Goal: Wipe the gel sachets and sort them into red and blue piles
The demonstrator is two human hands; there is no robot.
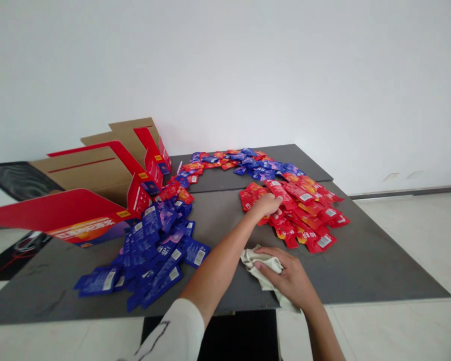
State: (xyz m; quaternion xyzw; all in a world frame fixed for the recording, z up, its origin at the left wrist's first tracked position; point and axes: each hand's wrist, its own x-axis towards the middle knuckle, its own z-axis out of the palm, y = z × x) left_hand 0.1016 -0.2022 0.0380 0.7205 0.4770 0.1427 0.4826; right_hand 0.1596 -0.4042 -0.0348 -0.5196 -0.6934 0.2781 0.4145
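My left hand [267, 205] reaches across to a heap of red packets [311, 216] on the right of the grey table. Its fingers are closed at the edge of a red packet [281, 192] on the heap's near left side. Closer to the table's front edge, my right hand [291, 276] grips a crumpled off-white cloth [261, 265], which rests on the tabletop with one end hanging toward the edge. Blue packets [156, 250] lie in a loose pile to the left of my left forearm.
Red open cardboard boxes [97, 210] stand at the left with flaps raised, one behind another. Mixed red and blue packets [225, 161] curve along the back of the grey table [368, 271]. A white wall rises behind. A black chair [26, 250] is partly visible at the far left.
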